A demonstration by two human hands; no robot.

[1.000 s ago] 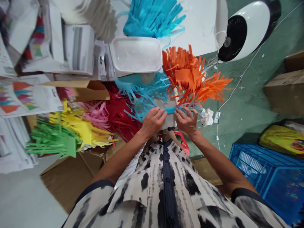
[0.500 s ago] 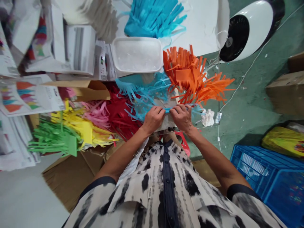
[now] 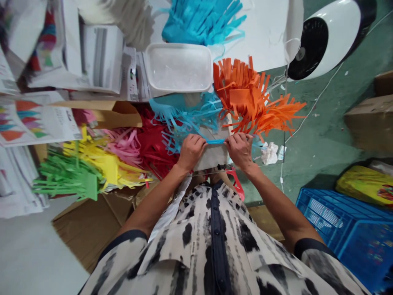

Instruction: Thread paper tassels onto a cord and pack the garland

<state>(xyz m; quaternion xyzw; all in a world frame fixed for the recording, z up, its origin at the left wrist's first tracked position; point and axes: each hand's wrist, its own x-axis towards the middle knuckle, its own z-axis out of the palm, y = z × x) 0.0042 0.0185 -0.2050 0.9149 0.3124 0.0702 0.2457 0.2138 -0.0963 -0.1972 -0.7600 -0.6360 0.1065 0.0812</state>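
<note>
A narrow blue rolled paper strip [image 3: 215, 141] stretches level between my two hands. My left hand [image 3: 192, 150] is closed on its left end, and my right hand [image 3: 240, 149] pinches the right end. Fringed light-blue paper [image 3: 187, 112] lies just beyond my hands, and some pale blue fringe shows past my right fingers. Beyond my right hand is a pile of orange fringed paper [image 3: 245, 98]. Dark red fringed paper [image 3: 156, 143] lies left of my left hand.
Pink [image 3: 127, 147], yellow [image 3: 112, 170] and green fringed paper [image 3: 69, 176] lie to the left. A translucent plastic box [image 3: 179, 67] stands beyond, near more blue fringe [image 3: 202, 22]. White packages [image 3: 101, 57] crowd the far left. A blue crate [image 3: 344, 229] is at right.
My hands have moved apart, my left to the left and my right to the right. More of the blue strip shows between them. The view has shifted slightly.
</note>
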